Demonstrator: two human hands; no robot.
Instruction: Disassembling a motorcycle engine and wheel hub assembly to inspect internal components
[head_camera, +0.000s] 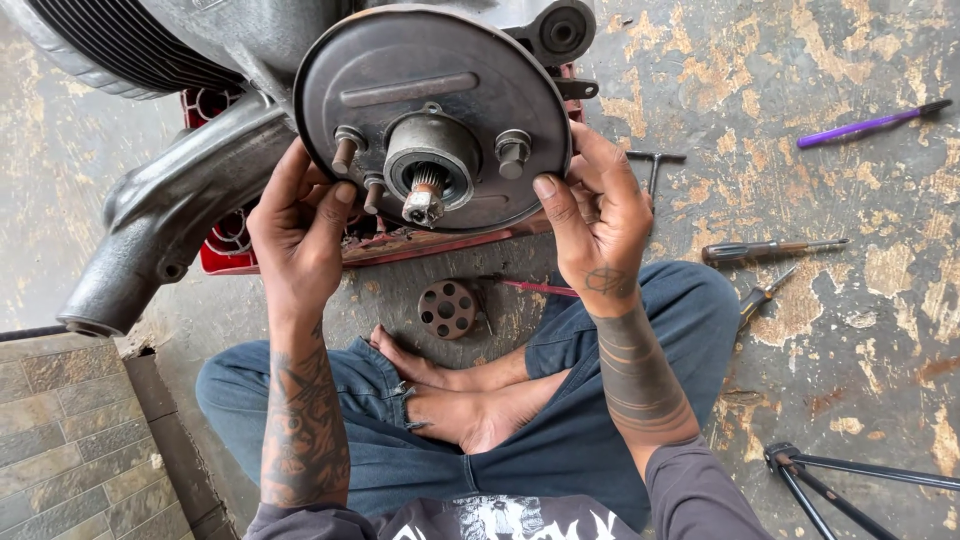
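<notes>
My crossed legs in blue jeans (560, 450) are lying nearest, bare feet tucked. At twelve o'clock, my left hand (298, 232) is gripping the round grey backing plate (440, 60) at its eight o'clock rim, while my right hand (598, 215) is clasping its four o'clock rim. A perforated metal disc (447, 309) is lying on the floor below; screwdrivers (770, 249) are resting at three o'clock.

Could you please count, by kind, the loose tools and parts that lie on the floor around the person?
Screwdrivers, purple-handled, dark-handled, small grey and red-shafted: 4
Metal T-handle wrench: 1
Round rusty metal disc with holes: 1
Total: 6
</notes>
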